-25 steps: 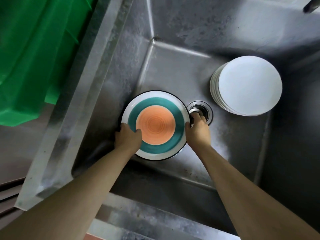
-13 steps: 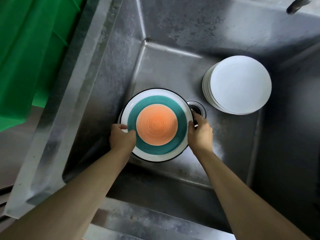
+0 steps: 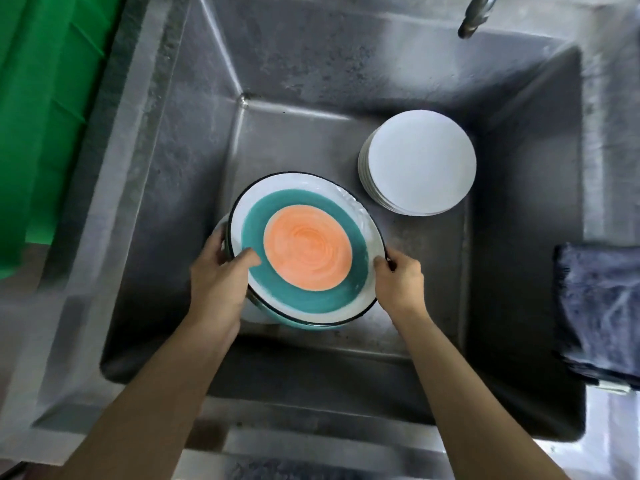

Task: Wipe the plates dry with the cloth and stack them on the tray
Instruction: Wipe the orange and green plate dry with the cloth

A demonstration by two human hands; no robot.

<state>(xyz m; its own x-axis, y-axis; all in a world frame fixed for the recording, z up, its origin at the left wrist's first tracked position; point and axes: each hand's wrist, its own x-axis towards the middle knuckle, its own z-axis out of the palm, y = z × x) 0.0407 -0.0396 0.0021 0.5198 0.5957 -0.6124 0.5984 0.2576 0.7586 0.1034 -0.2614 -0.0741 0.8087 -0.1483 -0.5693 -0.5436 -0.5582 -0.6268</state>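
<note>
Head view: both hands hold a round white plate with teal ring and orange centre point(image 3: 306, 249) over the steel sink point(image 3: 311, 84). Left grip point(image 3: 221, 275) and right grip point(image 3: 398, 278) curl over opposite rims. Plates beneath are mostly hidden. A stack of plain white plates point(image 3: 417, 162) stands near; a dark grey cloth point(image 3: 599, 313) is cut off at right.

sink point(image 3: 166, 188): steel basin filling most of the view | tap point(image 3: 475, 13): spout hanging over the sink's far right edge | green crate point(image 3: 45, 109): sitting just beyond the sink's left rim
</note>
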